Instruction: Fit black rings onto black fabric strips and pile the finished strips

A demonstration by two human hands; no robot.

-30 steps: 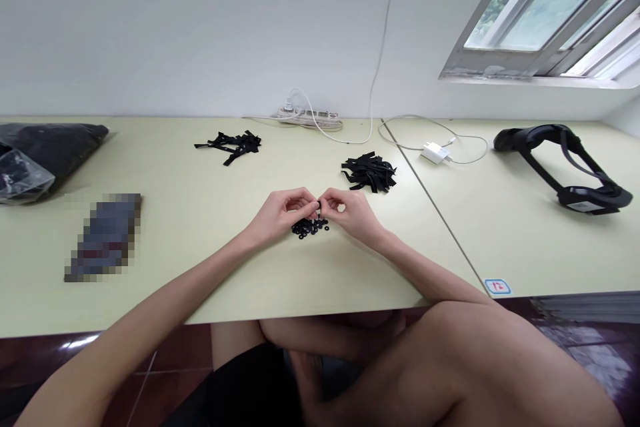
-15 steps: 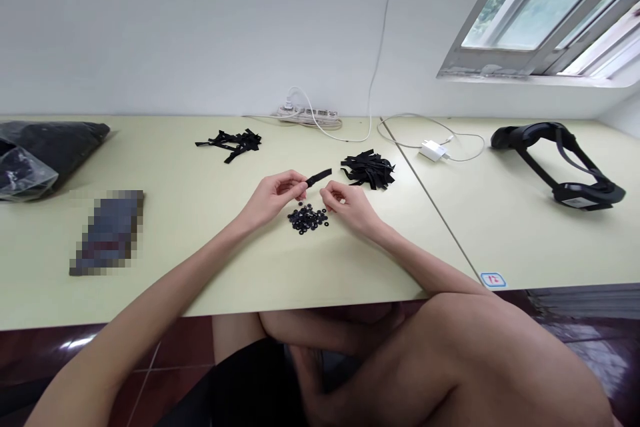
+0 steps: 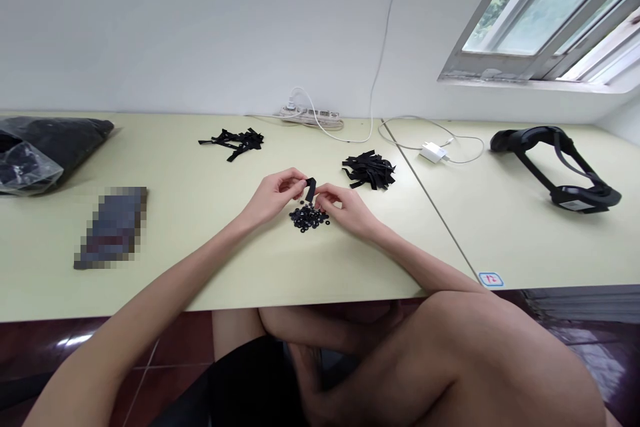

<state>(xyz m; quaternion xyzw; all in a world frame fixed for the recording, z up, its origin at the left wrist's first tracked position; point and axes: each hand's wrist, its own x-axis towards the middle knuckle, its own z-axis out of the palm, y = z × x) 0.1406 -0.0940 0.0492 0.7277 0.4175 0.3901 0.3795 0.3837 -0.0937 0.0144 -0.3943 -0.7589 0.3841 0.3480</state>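
Observation:
Between the thumb and fingers of my left hand (image 3: 277, 197) is one end of a short black fabric strip (image 3: 311, 191). The strip bends and its free end points down. My right hand (image 3: 346, 207) is closed, its fingertips right beside the strip's free end; whether they grip it or a small piece is hidden. Just below both hands lies a pile of small black ring-shaped pieces (image 3: 306, 220). A heap of black strips (image 3: 369, 170) is to the right, beyond my right hand. Farther back on the left lies a smaller, looser group of black strips (image 3: 237, 143).
A power strip (image 3: 313, 115) with a white cable lies along the wall. A white charger (image 3: 433, 152) and a black headset (image 3: 555, 170) are on the right. On the left are a dark plastic bag (image 3: 65, 150) and a blurred-out flat object (image 3: 114, 227).
The strip in my left hand pointed up to the right and now hangs bent downward. My right hand has moved slightly left, up to the strip.

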